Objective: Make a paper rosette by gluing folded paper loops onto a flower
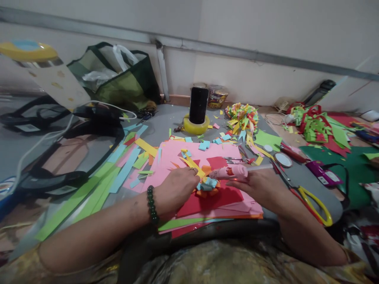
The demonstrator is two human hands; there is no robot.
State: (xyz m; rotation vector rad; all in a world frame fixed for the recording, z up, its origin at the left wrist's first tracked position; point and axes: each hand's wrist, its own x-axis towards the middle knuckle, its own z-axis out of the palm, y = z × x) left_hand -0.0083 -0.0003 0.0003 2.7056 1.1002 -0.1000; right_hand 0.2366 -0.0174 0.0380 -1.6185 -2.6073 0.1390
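Observation:
Over a stack of pink and red paper sheets (227, 199), my left hand (182, 185) is closed at the left edge of a small cluster of blue, orange and yellow paper pieces (207, 184). What its fingertips pinch is too small to make out. My right hand (259, 187) is wrapped round a pink glue gun (231, 172), whose front end points left over the cluster. A yellow paper strip (194, 163) slants up and left from the cluster. Metal tweezers (237, 160) lie just behind the glue gun.
Behind the sheets, a phone (198, 104) stands in a yellow tape roll (196, 126). Yellow-handled scissors (315, 203) lie at right. Green strips (79, 197), a black headset strap (118, 134) and a green bag (127, 86) are at left. A colourful paper bundle (242, 116) sits behind.

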